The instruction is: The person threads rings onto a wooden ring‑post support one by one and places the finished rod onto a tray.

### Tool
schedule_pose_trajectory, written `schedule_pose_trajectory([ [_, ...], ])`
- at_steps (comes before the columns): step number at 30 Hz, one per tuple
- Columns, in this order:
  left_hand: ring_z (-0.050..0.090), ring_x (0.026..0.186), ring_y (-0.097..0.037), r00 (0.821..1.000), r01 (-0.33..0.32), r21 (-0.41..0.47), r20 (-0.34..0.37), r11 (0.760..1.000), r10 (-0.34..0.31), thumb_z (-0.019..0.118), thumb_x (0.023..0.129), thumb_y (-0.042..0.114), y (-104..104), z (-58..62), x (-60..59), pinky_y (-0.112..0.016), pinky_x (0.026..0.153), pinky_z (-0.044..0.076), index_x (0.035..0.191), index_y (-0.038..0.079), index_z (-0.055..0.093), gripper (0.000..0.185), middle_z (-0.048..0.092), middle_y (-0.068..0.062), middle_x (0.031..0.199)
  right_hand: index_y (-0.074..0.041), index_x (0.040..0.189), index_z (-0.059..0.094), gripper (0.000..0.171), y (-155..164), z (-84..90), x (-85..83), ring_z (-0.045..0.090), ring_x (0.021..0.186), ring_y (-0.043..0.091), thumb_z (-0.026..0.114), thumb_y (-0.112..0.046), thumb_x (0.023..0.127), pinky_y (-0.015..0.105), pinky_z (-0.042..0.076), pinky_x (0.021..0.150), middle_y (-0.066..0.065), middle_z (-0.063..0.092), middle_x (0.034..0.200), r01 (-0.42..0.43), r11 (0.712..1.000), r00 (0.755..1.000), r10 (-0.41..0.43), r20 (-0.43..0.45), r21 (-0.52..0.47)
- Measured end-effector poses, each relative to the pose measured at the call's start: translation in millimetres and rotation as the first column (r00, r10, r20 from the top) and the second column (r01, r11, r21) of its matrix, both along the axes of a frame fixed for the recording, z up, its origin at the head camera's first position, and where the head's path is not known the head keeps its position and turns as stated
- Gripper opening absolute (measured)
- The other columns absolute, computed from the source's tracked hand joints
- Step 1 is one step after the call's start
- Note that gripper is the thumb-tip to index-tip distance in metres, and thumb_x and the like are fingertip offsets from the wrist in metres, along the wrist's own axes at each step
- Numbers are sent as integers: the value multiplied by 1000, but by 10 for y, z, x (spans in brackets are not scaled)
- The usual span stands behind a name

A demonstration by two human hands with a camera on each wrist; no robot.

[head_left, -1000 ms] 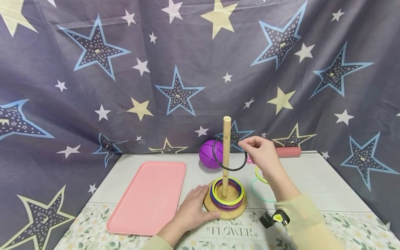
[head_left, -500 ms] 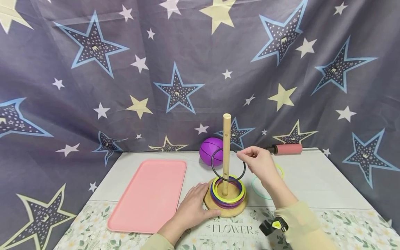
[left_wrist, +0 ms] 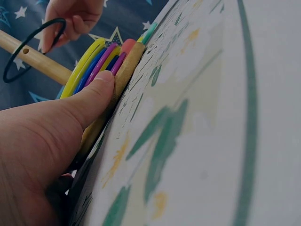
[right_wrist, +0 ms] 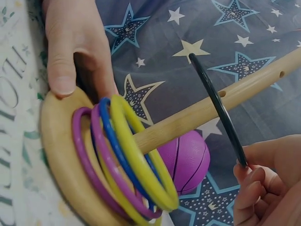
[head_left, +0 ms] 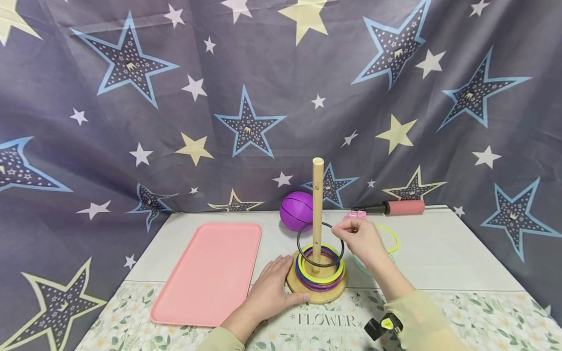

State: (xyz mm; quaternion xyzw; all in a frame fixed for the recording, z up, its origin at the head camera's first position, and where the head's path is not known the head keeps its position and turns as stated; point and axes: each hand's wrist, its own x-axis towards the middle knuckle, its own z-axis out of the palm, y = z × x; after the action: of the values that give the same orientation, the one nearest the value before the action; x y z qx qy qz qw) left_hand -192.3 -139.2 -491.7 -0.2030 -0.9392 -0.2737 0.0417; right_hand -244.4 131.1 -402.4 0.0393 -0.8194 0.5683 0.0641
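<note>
Fingertips of the right hand (head_left: pixel 361 240) pinch the right edge of a black ring (head_left: pixel 320 243), which hangs tilted around the wooden peg (head_left: pixel 317 209) just above the stacked coloured rings (head_left: pixel 319 268). Left hand (head_left: pixel 271 292) lies with relaxed fingers against the near-left rim of the round wooden base (head_left: pixel 317 294), thumb pressing it. Left of it sits a pink tray (head_left: pixel 208 273); a purple ball (head_left: pixel 296 210) lies far behind the peg.

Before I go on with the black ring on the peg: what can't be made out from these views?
- Green ring, head view: mostly hidden behind the right hand.
- Right hand's grip on the black ring, right wrist view: fingertips cut off by the frame edge.
- Wooden base, left wrist view: far side hidden by the left hand.
</note>
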Motion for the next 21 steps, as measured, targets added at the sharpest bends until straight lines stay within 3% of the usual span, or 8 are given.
schedule_pose_trajectory([
  [12,39,159,-45,1000,12,14,-8,1000,-12,86,87,68,9,4,-2,-61,133,26,167,0,44,113,51,-24,165,-3,99,82,14,17,-132,-15,53,65,14,82,-16,99,26,46,56,-1,63,75,-27,998,1000,26,16,65],
  [21,39,159,-46,1000,14,22,-8,1000,-13,86,87,68,0,13,13,-61,133,27,165,-4,45,114,51,-26,165,-3,97,81,11,7,-219,-26,52,61,13,81,-14,99,26,44,54,0,66,76,-56,997,996,52,75,58],
])
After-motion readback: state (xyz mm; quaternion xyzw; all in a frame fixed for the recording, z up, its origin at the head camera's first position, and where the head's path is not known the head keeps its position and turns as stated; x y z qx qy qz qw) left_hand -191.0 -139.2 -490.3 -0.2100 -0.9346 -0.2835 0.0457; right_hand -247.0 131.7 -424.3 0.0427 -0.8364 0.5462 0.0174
